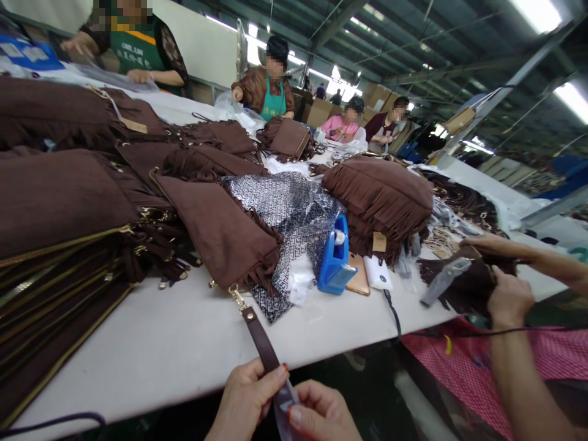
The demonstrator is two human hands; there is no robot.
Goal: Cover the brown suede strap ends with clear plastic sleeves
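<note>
The brown strap [258,337] is running over the near edge of the white table [151,343], its lower end sitting off the tabletop in front of the person. The left hand [248,392] is gripping the strap between thumb and curled fingers. Just beside it, the right hand [324,410] is pinching the clear plastic sleeve [282,410] at the strap's lower end, fingers bent inward.

At the upper end, a gold clasp [237,298] is resting by the corner of a brown fringed pouch [220,229]; whether it is hooked on is too small to tell. White tabletop is stretching leftward from the strap to a pile of zippered bags [59,208], giving the left hand its widest side room. Rightward, a narrower strip is running between the table edge and a blue tape dispenser [333,269], a gold phone [357,275] and a white device [378,272], whose dark cable [392,312] is hanging over the edge. Further right, a co-worker's hands [509,297] are holding a dark fringed piece [478,288].

Beyond, a patterned sheet [294,202] is lying beside a bulky fringed bag [381,190]. Farthest, people in green aprons [274,101] are handling clear plastic.
</note>
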